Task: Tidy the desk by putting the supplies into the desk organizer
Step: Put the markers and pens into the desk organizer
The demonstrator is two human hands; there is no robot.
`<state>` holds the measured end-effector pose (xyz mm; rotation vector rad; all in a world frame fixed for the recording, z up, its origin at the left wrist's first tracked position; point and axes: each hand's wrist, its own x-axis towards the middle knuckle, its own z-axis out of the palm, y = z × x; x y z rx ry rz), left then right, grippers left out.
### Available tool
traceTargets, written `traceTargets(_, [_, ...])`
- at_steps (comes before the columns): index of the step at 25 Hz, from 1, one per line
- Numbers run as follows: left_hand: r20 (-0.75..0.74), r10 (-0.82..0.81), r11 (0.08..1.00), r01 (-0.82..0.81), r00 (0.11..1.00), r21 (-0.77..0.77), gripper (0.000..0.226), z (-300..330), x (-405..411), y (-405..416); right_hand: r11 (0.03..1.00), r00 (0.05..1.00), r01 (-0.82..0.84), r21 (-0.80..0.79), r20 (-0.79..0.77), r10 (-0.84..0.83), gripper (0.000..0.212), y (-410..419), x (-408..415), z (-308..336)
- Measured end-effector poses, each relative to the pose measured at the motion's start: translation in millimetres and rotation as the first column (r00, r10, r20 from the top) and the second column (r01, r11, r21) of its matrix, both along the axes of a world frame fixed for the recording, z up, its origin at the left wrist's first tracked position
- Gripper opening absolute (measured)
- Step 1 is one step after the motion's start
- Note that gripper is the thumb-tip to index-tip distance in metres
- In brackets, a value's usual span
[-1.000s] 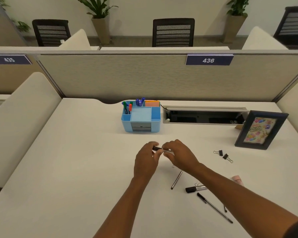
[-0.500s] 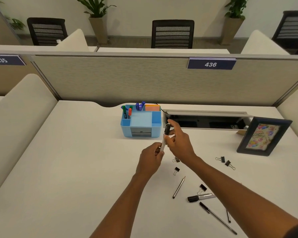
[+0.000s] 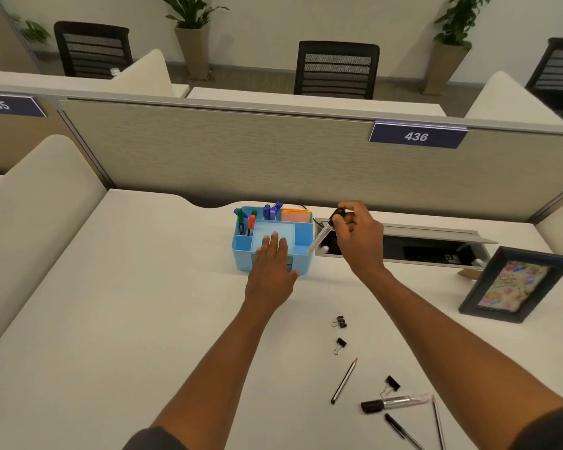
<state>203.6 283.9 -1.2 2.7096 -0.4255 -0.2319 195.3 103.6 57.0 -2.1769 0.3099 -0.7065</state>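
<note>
Head view, looking down at a white table [image 3: 111, 319] in an office cubicle. A light blue desk organizer [image 3: 301, 237] stands near the table's far edge, in front of a grey partition. Its back compartments hold a green marker [image 3: 240, 219], a red marker [image 3: 251, 222], blue markers [image 3: 270, 210] and orange sticky notes [image 3: 295, 215].

The left hand [image 3: 271, 274] lies flat over the organizer's front, fingers straight and close together, fingertips reaching over its shallow middle tray. The right hand [image 3: 359, 237] is raised just right of the organizer; its fingers pinch the black-capped end of a marker [image 3: 322, 233], which hangs tilted with its pale barrel pointing down toward the organizer's right edge.

On the table nearer the person lie two small black binder clips [image 3: 339, 322], a pencil [image 3: 344, 380], a third clip [image 3: 391, 384], a silver marker with a black cap [image 3: 392, 403], a black pen [image 3: 403, 431] and another pencil [image 3: 437, 420]. A dark picture frame [image 3: 468, 297] stands at the right, beside an open cable tray [image 3: 436, 233] set in the table
</note>
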Motion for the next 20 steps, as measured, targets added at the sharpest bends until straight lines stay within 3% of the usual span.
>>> traceTargets(3, [-0.04, -0.048, 0.991, 0.053, 0.998, 0.123, 0.083, -12, 8, 5, 1.0, 1.0, -0.004, -0.015, 0.025, 0.004, 0.013, -5, 21, -5])
traceTargets(8, [-0.016, -0.035, 0.987, 0.038, 0.999, 0.158, 0.085, -21, 9, 2, 0.997, 1.0, -0.009, -0.076, -0.023, 0.008, 0.015, 0, 36, -20])
traceTargets(20, [0.0, -0.027, 0.989, 0.027, 1.0, 0.145, 0.085, -28, 12, 1, 0.974, 0.917, -0.114, -0.196, -0.399, 0.027, 0.009, 10, 85, -43])
